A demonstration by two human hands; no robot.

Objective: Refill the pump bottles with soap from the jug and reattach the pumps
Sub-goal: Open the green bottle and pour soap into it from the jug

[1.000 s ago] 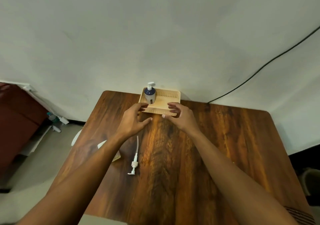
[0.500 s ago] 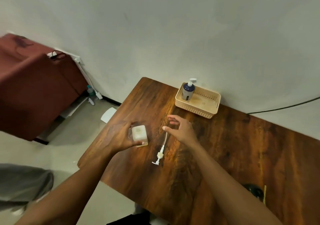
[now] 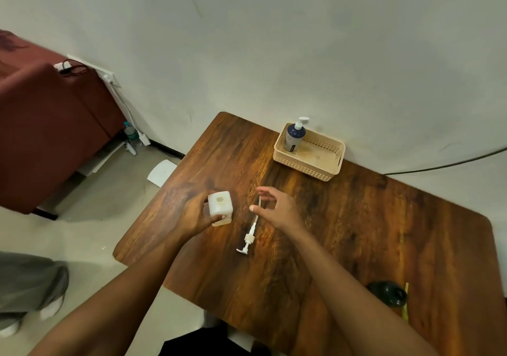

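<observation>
No text, brand or number can be read anywhere. The dark blue pump bottle with a white pump head [image 3: 294, 136], standing in the cream perforated plastic basket [image 3: 307, 167], carries a pale label, but its print is too small and blurred to read.

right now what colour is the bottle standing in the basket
Dark blue with a white pump, seen in the head view.

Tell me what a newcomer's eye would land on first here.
Probably the square white bottle with its open neck, gripped by the left hand near the table's left edge. Next, the loose pump lying flat on the wooden table, its tube under the open right hand. At the back, a blue pump bottle stands in the beige basket.
</observation>
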